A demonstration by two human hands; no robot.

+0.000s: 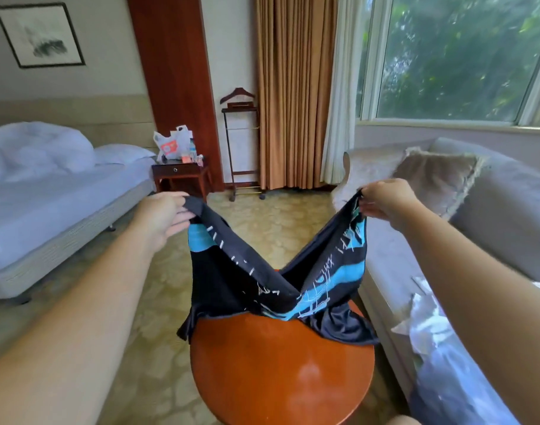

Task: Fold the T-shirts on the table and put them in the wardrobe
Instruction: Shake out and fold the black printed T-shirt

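A black T-shirt (231, 280) with turquoise bands and white print hangs in a V between my two hands above the round wooden table (281, 372). My left hand (167, 217) pinches one upper corner of the cloth, and my right hand (385, 199) pinches the other corner, higher and to the right. The shirt sags in the middle, and its lower edge lies on the far part of the tabletop. No wardrobe can be made out.
A bed (47, 197) with white bedding stands at the left, with a nightstand (179, 176) holding bags beyond it. A grey sofa (477, 222) with a cushion (437, 176) and loose plastic-wrapped items (440, 338) runs along the right. A valet stand (241, 142) and curtains are at the back.
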